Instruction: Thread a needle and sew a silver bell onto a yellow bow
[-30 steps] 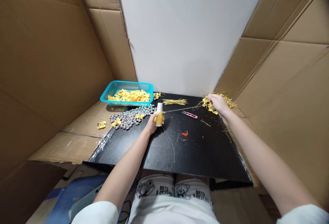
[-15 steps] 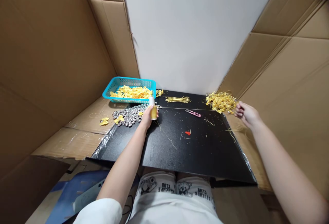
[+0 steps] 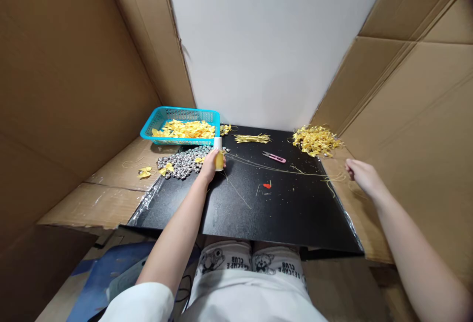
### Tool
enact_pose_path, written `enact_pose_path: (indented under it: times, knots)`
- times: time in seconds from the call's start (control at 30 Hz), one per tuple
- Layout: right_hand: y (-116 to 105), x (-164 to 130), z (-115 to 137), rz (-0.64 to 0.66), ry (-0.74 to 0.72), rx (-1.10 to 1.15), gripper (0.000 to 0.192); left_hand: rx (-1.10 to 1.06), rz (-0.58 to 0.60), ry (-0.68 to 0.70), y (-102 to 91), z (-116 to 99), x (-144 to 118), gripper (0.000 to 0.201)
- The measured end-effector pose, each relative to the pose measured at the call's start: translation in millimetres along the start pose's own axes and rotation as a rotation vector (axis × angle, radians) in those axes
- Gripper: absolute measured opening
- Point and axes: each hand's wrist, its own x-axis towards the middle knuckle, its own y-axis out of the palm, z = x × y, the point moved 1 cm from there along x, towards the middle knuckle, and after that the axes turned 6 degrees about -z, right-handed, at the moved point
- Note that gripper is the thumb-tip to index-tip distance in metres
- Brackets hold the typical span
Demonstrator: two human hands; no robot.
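Head view: tall brown cardboard walls [image 3: 74,66] close in both sides of the black tabletop [image 3: 281,213], whose near half lies open. Left hand [image 3: 210,165] grips the small yellow thread spool [image 3: 219,157] beside silver beads [image 3: 181,163]. Right hand [image 3: 364,174] pinches the thin gold thread [image 3: 281,168] past the table's right edge; its fingertips are hard to make out.

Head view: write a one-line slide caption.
Left hand grips a yellow thread spool; right hand pulls thread across the black table.

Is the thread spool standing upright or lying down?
Upright: the spool stands on the black table, white top up, left hand gripping it.
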Motion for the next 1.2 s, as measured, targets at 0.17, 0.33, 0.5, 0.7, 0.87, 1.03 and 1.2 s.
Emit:
enact_pose_path:
  times: [0.17,0.33,0.5,0.7,0.87,1.03,1.2]
  knots:
    - [4.7,-11.4,-4.2,0.06,-0.13,-0.404,0.043,0.016,0.002,0.004,-0.6,-0.2,-0.4,0.043]
    - [0.3,-17.4,-11.5,0.07,-0.224,-0.585,0.045,0.026,0.006,0.01,0.5,-0.9,-0.9,0.041]
    - [-1.4,-25.2,-16.9,0.238,-0.321,-0.588,0.057,0.035,0.01,0.02,0.8,-0.6,-0.8,0.04]
    - [-4.5,-30.9,-22.6,0.202,-0.371,-0.554,0.063,0.068,0.028,0.039,0.8,-0.5,-1.5,0.039]
    - [-6.0,-30.9,-27.4,0.106,-0.51,-0.546,0.06,0.105,0.041,0.053,0.4,-0.2,-2.7,0.041]
    - [-10.4,-31.6,-22.5,-0.044,-0.658,-0.53,0.053,0.14,0.05,0.054,0.1,-0.1,-3.0,0.043]
    - [-13.0,-30.6,-24.3,0.002,-0.579,-0.595,0.049,0.179,0.053,0.051,1.8,0.6,-3.3,0.047]
